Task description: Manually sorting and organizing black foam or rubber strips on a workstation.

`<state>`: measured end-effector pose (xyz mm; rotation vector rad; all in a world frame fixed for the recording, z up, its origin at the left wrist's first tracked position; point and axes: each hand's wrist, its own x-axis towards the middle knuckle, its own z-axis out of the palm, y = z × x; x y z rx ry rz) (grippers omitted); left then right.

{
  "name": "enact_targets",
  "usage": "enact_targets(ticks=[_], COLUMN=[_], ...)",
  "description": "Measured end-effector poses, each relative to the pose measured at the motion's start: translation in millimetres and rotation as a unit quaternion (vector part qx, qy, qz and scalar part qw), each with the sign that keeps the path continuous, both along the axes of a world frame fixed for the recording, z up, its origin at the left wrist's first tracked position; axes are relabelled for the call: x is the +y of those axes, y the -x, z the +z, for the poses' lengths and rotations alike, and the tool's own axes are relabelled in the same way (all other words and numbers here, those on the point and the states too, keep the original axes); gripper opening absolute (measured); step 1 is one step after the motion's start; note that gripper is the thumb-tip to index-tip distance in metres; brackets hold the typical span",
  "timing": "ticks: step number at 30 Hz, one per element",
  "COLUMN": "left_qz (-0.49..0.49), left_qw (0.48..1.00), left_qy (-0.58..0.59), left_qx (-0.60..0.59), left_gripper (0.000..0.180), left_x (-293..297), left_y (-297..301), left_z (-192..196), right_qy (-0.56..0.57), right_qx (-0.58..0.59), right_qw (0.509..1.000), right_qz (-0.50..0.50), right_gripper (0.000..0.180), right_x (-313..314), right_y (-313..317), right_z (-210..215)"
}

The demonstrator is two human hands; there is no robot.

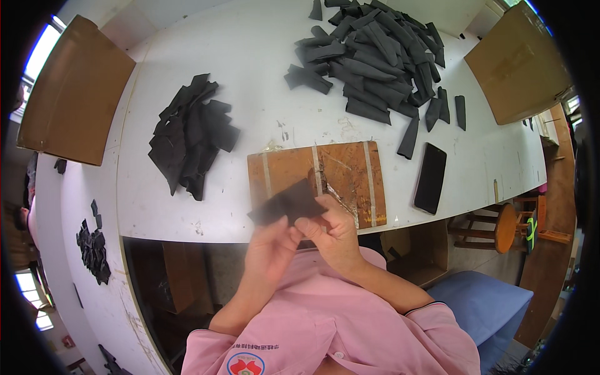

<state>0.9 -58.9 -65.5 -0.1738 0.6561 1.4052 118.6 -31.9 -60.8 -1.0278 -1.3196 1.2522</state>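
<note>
Tabletop [262,81], flat and white, bears a heap of dark-grey tubular pieces [381,62], a brown rectangular wooden board [287,165] and a black oblong phone [430,179], while over the board left hand [272,244] and right hand [334,234] pinch a flat dark-grey fabric-like piece [284,203], long axis slanting away rightward.

I look straight down from head height in one wide fisheye view, near the left hand [270,242] and right hand [337,236], over the surface [262,109].

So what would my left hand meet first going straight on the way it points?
First, the dark piece your left hand touches; beyond it, probably the wooden board, though depth is unclear.
</note>
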Motion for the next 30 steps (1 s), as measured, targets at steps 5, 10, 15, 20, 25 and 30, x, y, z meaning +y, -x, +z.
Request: enact_targets(ticks=[5, 10, 15, 20, 25, 30], left_qz=[-0.109, -0.176, -0.089, -0.081, -0.074, -0.079], left_qw=[0.99, 0.98, 0.987, 0.986, 0.995, 0.945], left_qy=[0.009, 0.054, -0.072, -0.111, -0.051, 0.082], left_qx=[0.083, -0.072, 0.113, 0.099, 0.05, 0.306], left_gripper=[0.024, 0.031, 0.027, 0.023, 0.018, 0.025], left_x=[-6, -21, -4, -3, -1, -13], left_y=[-9, 1, -4, 2, -7, -13], left_z=[7, -13, -1, -11, -5, 1], right_qy=[-0.031, -0.096, -0.054, 0.125, 0.061, -0.142], right_qx=[-0.087, -0.176, -0.07, 0.11, 0.008, -0.225], right_qw=[0.995, 0.978, 0.994, 0.986, 0.998, 0.962], right_qz=[-0.03, -0.062, 0.067, 0.027, -0.001, -0.055], right_gripper=[0.01, 0.009, 0.008, 0.011, 0.011, 0.013], right_x=[3, 1, 1, -4, 0, 7], right_y=[-9, -12, -22, -11, -13, -17], right_z=[2, 11, 18, 16, 2, 9])
